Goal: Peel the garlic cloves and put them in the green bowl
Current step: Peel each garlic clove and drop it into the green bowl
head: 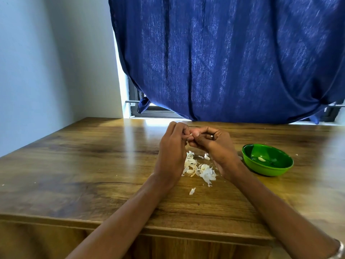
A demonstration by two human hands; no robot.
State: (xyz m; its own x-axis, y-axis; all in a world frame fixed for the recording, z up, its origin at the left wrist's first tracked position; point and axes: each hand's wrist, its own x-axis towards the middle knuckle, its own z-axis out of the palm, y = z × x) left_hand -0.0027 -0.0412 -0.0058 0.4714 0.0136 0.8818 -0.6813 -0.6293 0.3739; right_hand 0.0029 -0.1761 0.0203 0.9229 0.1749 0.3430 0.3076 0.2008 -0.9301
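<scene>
Both hands raised over the wooden table (78,154), fingertips meeting; left hand (172,146) and right hand (211,144) pinching one garlic clove (191,134) between curled fingers, mostly hidden by them; beneath, a heap of white skins (202,170) with an unpeeled clove (206,156) among it; green bowl (268,170) to the right, holding one peeled clove (261,159); blue curtain (233,58) behind.

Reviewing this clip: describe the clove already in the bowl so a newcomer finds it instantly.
Start at the wooden table and go to the green bowl right of the right hand. The peeled garlic clove lies alone on the bowl's floor: smooth, pale and bare, unlike the papery pile of garlic skins between the wrists.
</scene>
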